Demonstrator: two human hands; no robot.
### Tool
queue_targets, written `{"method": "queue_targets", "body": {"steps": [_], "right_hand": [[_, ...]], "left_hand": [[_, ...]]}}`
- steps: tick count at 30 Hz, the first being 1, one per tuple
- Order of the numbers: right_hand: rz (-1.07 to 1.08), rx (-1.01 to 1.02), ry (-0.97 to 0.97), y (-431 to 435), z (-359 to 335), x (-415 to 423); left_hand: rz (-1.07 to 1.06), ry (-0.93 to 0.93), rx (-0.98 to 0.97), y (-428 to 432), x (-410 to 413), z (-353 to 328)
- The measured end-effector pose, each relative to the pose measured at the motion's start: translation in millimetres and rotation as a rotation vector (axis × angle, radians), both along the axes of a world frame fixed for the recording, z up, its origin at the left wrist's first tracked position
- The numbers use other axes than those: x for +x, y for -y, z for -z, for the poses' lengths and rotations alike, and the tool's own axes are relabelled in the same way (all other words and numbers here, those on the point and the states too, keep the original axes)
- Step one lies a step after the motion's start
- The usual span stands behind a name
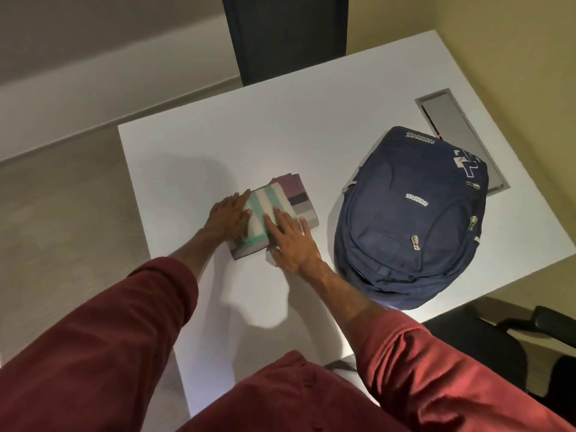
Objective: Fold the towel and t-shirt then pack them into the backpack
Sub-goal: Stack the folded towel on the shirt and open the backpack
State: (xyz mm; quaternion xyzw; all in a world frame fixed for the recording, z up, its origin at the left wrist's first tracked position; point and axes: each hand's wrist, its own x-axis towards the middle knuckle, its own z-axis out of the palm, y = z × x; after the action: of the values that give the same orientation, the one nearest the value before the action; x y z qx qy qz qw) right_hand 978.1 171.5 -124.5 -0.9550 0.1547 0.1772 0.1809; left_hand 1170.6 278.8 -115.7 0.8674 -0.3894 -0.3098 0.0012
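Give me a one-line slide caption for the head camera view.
Left hand and right hand rest on the folded towel and t-shirt, backpack lying beside them.

The backpack (405, 238) bears "AMERICAN TOURISTER" twice, printed upside down in view.

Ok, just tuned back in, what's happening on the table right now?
A person has both hands flat on a folded stack on the white table: the striped towel on top of the t-shirt. The left hand rests at its left side, the right hand on its near right corner. The blue backpack lies to the right, apparently zipped; nothing packed yet.
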Motion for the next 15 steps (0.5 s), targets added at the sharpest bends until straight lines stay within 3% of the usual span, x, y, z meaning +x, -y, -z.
{"method": "queue_targets", "body": {"steps": [6,15], "right_hand": [[-0.017,-0.048,-0.148,-14.7,4.3,21.3],[-0.066,-0.077,-0.166,-26.8,-1.0,-14.0]], "left_hand": [[-0.002,0.003,0.003,-17.2,-1.7,2.0],[-0.046,0.136,0.079,-61.4,-69.0,4.9]]}}
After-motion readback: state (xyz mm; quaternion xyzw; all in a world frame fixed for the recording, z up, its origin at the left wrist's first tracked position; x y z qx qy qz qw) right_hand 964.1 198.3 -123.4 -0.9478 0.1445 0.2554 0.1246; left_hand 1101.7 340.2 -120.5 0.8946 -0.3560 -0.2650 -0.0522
